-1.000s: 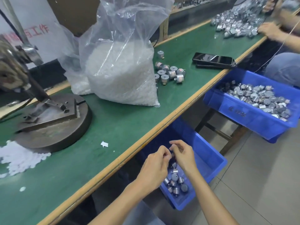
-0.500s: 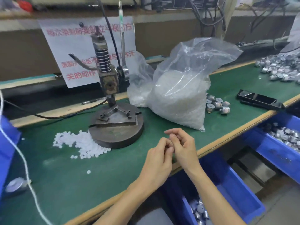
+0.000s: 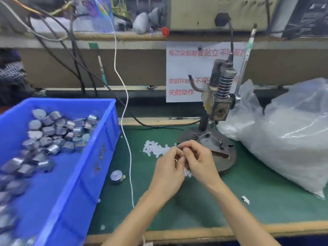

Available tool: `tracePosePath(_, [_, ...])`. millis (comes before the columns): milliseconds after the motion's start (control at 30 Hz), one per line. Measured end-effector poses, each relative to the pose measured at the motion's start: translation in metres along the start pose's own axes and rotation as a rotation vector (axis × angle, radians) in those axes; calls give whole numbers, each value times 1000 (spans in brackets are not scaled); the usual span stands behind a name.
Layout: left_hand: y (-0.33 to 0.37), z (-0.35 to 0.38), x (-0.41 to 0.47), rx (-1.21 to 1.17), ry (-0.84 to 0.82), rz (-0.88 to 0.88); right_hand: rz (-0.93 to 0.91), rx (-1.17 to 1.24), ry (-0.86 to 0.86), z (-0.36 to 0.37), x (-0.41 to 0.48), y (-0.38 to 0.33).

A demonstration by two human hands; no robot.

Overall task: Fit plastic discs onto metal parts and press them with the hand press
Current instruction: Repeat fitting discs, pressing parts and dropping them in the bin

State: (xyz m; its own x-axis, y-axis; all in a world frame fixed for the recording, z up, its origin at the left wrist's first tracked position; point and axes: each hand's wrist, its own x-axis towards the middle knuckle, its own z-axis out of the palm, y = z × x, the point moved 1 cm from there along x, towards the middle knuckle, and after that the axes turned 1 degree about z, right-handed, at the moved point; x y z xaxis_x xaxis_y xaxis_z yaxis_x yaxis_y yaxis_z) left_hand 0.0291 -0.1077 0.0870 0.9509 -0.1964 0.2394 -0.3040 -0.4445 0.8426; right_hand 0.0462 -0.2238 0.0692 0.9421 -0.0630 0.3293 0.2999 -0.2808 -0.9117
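Green mat (image 3: 195, 210) underneath. Pinched small piece (image 3: 179, 147) between curled fingertips of left hand (image 3: 168, 173) and right hand (image 3: 200, 160), tips touching; could not tell what. Hovered just before round base of hand press (image 3: 221, 105), over loose pile of white plastic discs (image 3: 152, 150). Saw metal parts (image 3: 53, 132) heaped in blue crate (image 3: 85, 166) at left, one stray metal part (image 3: 116, 177) on mat beside crate, clear bag (image 3: 287, 139) of discs at right.

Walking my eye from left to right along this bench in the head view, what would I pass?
Blue bin of metal parts → lone metal part → loose white discs → hand press → clear bag of white pieces.
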Motion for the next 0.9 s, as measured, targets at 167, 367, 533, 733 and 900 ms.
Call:
tracePosePath(167, [5,-60,3,300,144,-122,-116,27,-156,52,24,-37])
tracePosePath(367, [29,-162,9,475,389,-116,-249,106,-362,116,39,-78])
tracePosePath(533, [-29,-223,40,591,324,-274,-379,19,-545,148,31,-91])
tracePosePath(733, [-124,-212,44,802,-222,-388,-380,-77,-567,152,30,-74])
tracePosePath(900, [-152,-198,48,1012,-379,-424,-377,-32,-559,153,28,-66])
